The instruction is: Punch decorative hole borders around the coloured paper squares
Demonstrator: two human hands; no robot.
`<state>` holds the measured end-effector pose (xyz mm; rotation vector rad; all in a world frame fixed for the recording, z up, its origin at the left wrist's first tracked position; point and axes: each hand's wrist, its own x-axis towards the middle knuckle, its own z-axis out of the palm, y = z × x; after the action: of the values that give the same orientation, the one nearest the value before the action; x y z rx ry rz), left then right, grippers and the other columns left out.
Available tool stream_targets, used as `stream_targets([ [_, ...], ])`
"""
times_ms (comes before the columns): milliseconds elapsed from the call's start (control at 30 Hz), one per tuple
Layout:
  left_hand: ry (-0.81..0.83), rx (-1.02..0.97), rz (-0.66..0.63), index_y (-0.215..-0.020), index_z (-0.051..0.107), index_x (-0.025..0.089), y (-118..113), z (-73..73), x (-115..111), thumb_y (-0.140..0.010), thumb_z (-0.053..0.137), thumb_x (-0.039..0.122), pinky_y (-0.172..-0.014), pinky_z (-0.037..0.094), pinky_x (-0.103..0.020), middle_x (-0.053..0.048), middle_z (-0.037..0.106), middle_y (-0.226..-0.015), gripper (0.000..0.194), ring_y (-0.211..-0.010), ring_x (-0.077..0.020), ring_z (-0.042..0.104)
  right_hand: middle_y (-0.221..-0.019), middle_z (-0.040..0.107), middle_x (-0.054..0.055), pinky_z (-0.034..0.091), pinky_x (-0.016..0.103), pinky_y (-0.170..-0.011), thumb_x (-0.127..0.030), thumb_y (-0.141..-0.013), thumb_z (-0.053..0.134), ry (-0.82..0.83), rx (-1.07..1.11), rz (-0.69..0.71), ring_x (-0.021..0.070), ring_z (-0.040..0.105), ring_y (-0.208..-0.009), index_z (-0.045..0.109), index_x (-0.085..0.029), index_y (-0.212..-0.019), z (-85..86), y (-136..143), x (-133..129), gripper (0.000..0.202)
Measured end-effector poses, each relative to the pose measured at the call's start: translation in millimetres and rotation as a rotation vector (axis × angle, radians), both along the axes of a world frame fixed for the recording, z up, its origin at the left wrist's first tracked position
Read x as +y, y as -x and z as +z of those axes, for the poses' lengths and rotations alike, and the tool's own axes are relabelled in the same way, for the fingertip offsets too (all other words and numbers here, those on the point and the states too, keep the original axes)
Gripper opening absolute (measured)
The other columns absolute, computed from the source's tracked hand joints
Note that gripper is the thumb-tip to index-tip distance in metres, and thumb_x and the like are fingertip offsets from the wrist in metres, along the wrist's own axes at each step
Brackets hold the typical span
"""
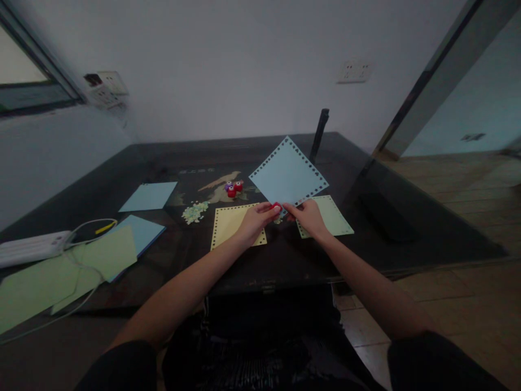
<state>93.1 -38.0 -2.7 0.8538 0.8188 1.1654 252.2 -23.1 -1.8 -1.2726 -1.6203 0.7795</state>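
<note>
The left hand (254, 220) has its thumb and fingers closed around a small red punch (276, 207), which sits at the bottom corner of a blue sheet (288, 168). The right hand (309, 217) pinches that sheet just beside the punch, with hardly any gap between thumb and fingers; how firmly it presses cannot be told.

The sheet rises tilted beyond both hands, held only near its lowest corner, so it could sag or swing and pull the edge askew in the punch. Cut-outs line three edges, while the edge running up and left from the grip shows none; uneven spacing there seems the likeliest fault. The right fingertips are close enough to the punch to get nipped if they slide inward.

Below the left hand lies a yellow sheet (228, 222), and under the right a pale green sheet (336, 216); a dropping wrist could crease or shift either. A sleeve or forearm sweeping left might scatter the paper bits (195, 212) beyond the yellow sheet.
</note>
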Motion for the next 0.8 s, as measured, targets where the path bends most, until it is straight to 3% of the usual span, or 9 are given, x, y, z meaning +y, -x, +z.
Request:
stream_targets([
  [433,0.0,-0.029,-0.024,-0.082,0.068,0.011,1.6,-5.7,3.4,-0.061,0.079,0.021,-0.081,0.044,-0.028,-0.005,0.069,-0.083,0.026,-0.077,-0.0112,0.061,-0.052,0.063,0.006,0.047,0.027,-0.047,-0.051,-0.072,0.063,0.011,0.036,0.026,0.0174,0.059,-0.046,0.063,-0.013,-0.068,-5.4,-1.3,3.0,0.038],
  [800,-0.015,0.106,-0.04,-0.079,0.07,0.013,1.5,-2.2,1.8,-0.062,0.079,0.033,-0.057,0.037,-0.021,-0.003,0.066,-0.074,0.028,-0.064,-0.0085,0.055,-0.052,0.063,0.006,0.046,0.027,-0.046,-0.05,-0.072,0.063,0.01,0.0,0.002,0.0179,0.059,-0.045,0.063,-0.013,-0.068,-2.6,0.2,1.2,0.037],
])
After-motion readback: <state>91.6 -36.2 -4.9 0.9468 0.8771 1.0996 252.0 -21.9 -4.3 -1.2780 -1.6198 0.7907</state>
